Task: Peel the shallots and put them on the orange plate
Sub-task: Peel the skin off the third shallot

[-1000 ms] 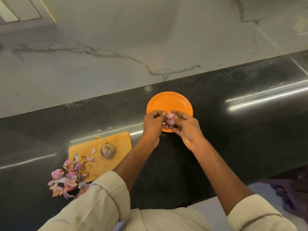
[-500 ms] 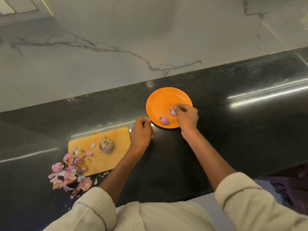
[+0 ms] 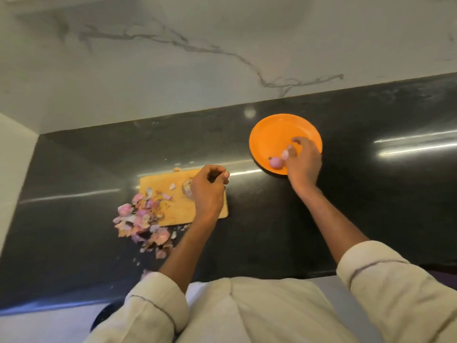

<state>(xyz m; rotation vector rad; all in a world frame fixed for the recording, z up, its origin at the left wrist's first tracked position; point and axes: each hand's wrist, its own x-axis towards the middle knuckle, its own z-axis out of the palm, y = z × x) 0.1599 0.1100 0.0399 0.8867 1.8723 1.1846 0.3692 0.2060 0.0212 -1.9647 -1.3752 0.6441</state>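
Note:
The orange plate [image 3: 273, 134] sits on the black counter at centre right. One peeled pink shallot [image 3: 275, 162] lies on its near edge. My right hand [image 3: 303, 162] is over the plate's near right part and pinches a second pale peeled shallot [image 3: 285, 154] just above the plate. My left hand [image 3: 209, 191] hovers over the wooden cutting board [image 3: 173, 206] with its fingers curled and nothing visible in them. An unpeeled shallot [image 3: 187, 188] lies on the board right beside that hand, partly hidden by it.
A heap of pink and brown shallot skins [image 3: 141, 219] spreads over the board's left end and onto the counter [image 3: 346, 194] in front of it. A marble wall [image 3: 222, 58] rises behind the counter. A pale side wall closes the far left.
Both hands were together peeling a shallot at the plate. My left hand has moved left to the cutting board, while my right hand lowered the peeled shallot over the plate beside the one lying there.

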